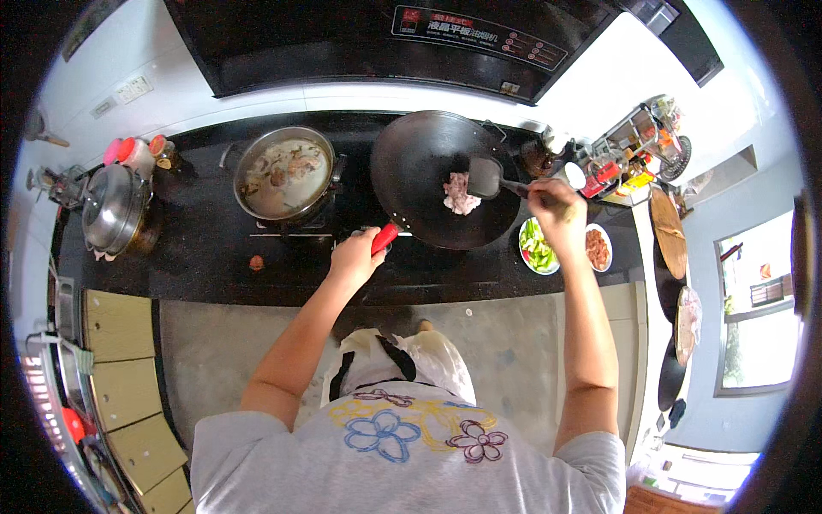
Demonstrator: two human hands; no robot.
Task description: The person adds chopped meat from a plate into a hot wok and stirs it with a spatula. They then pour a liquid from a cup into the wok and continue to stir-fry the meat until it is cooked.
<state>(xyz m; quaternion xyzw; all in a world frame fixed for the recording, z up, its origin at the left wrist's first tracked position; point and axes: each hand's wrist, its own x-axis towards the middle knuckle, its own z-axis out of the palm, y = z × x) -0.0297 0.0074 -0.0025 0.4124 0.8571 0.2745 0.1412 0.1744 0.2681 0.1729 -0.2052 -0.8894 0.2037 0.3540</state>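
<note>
A dark wok [419,163] sits on the right side of the stove, its red handle [385,238] pointing toward me. My left hand [355,257] is closed around that handle. In my right hand [558,214] I grip a spatula [485,177] by its handle, the dark blade down inside the wok. The blade touches or nearly touches a small heap of pale pink meat pieces [461,195] right of the wok's middle. Below my right wrist stand a plate of cut green vegetables [537,247] and a plate of reddish-brown meat [597,247].
Left of the wok, a steel pot [285,174] holds cloudy broth with pieces in it. A lidded steel pot [116,206] and lidded jars [137,154] stand far left. At right is a condiment rack [638,146]. The range hood [368,43] hangs above the black counter [197,265].
</note>
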